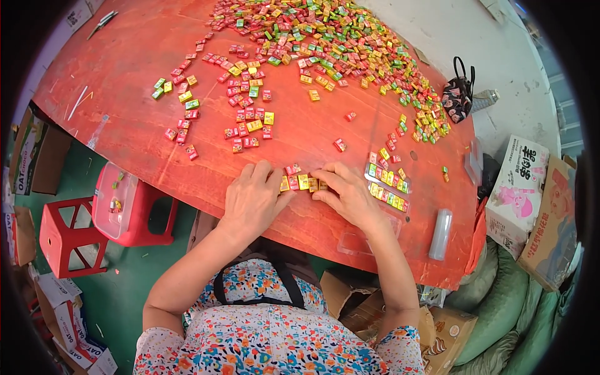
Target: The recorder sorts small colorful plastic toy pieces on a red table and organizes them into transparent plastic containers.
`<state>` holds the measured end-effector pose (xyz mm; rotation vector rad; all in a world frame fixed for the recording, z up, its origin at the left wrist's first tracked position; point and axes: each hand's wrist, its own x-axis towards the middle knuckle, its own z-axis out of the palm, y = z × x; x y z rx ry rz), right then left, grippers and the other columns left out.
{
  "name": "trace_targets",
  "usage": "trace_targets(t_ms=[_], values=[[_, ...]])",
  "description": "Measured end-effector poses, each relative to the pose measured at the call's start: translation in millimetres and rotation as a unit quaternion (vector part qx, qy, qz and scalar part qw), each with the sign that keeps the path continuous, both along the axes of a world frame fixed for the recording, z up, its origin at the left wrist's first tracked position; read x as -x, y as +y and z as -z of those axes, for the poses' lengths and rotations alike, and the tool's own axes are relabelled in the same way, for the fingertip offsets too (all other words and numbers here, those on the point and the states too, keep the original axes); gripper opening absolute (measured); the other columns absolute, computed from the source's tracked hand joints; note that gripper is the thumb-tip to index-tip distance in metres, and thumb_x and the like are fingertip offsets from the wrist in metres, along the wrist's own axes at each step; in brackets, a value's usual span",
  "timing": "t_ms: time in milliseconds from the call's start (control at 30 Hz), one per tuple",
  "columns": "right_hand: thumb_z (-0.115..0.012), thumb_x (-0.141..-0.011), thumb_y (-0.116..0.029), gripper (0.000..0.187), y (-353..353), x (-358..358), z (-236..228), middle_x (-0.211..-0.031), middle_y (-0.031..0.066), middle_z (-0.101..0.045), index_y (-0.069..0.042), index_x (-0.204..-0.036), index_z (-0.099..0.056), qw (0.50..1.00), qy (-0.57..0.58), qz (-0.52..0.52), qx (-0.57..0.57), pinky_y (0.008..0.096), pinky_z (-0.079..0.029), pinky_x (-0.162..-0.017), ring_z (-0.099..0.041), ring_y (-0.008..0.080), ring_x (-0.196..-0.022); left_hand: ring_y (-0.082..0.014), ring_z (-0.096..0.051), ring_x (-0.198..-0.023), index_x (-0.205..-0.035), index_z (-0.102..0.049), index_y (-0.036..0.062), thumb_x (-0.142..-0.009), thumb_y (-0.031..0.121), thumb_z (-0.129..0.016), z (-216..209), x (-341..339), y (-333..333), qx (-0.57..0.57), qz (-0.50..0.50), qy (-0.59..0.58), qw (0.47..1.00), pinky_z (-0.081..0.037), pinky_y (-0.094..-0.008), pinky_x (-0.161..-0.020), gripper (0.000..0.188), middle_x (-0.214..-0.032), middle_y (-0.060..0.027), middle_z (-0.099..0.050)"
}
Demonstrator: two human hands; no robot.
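A short row of tiny yellow and red boxes lies on the red table, close to its front edge. The left end of the row sits between the thumb and curled fingers of my left hand. At the right end, the thumb and fingertips of my right hand pinch the boxes, partly covering them. Just beyond the row, a small red box touches or nearly touches it. To the right of my right hand, clear plastic trays hold rows of yellow, red and green boxes.
A large heap of boxes covers the far side of the red table, with loose clusters nearer. A clear plastic cylinder lies at right, a black patterned bag farther back. A red stool and cartons flank the table.
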<state>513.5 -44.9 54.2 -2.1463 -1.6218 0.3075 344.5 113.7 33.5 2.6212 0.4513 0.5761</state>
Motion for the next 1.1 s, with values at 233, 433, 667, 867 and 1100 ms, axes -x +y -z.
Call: trace_targets(t_ms=[233,433,667,867,1100], values=[[-0.07,-0.089,-0.025,0.037,62,-27,-6,-0.12,0.0162,-0.061,-0.005,-0.119,-0.063,0.995,0.011,-0.016,-0.095,0.0421,-0.049,-0.093,-0.059,0.036,-0.112,-0.0304,-0.062,-0.093,-0.11,-0.066,0.0015,-0.074,0.03,-0.081,-10,19,20,0.031,0.019,-0.01,0.999,-0.054,-0.0404,-0.073,0.048,-0.106,-0.0107,-0.06],[-0.064,-0.09,-0.017,0.028,142,-33,15,-0.118,0.0158,-0.062,-0.006,-0.116,-0.063,0.991,-0.017,-0.056,-0.117,0.0427,-0.048,-0.096,-0.058,0.0354,-0.115,-0.0305,-0.059,-0.094,-0.11,-0.063,0.0046,-0.072,0.028,-0.082,-10,18,24,0.005,0.055,-0.038,0.998,-0.051,-0.0413,-0.079,0.049,-0.105,-0.0104,-0.057],[-0.064,-0.089,-0.01,0.025,127,-49,18,-0.112,0.0135,-0.065,-0.004,-0.113,-0.063,0.987,-0.069,-0.085,-0.118,0.0419,-0.05,-0.093,-0.06,0.0329,-0.11,-0.0293,-0.057,-0.096,-0.107,-0.063,0.0059,-0.079,0.024,-0.075,-4,-21,12,-0.02,0.064,-0.08,0.995,-0.045,-0.041,-0.085,0.035,-0.103,-0.0103,-0.057],[-0.065,-0.087,-0.007,0.021,70,-47,-18,-0.104,0.0115,-0.066,-0.003,-0.108,-0.066,0.98,0.148,-0.131,-0.022,0.0389,-0.052,-0.085,-0.064,0.0304,-0.099,-0.032,-0.061,-0.087,-0.088,-0.064,0.0041,-0.079,0.01,-0.065,1,-38,30,0.005,0.055,-0.033,0.998,-0.05,-0.0426,-0.076,0.011,-0.088,-0.0122,-0.061],[-0.064,-0.086,-0.008,0.015,70,-27,-3,-0.099,0.0105,-0.064,-0.006,-0.1,-0.069,0.979,0.078,-0.183,-0.039,0.0421,-0.052,-0.081,-0.064,0.0317,-0.095,-0.0349,-0.061,-0.085,-0.098,-0.067,0.0023,-0.08,0.002,-0.061,3,-18,43,0.045,0.059,-0.067,0.995,-0.051,-0.0437,-0.073,0.019,-0.089,-0.0142,-0.061]])
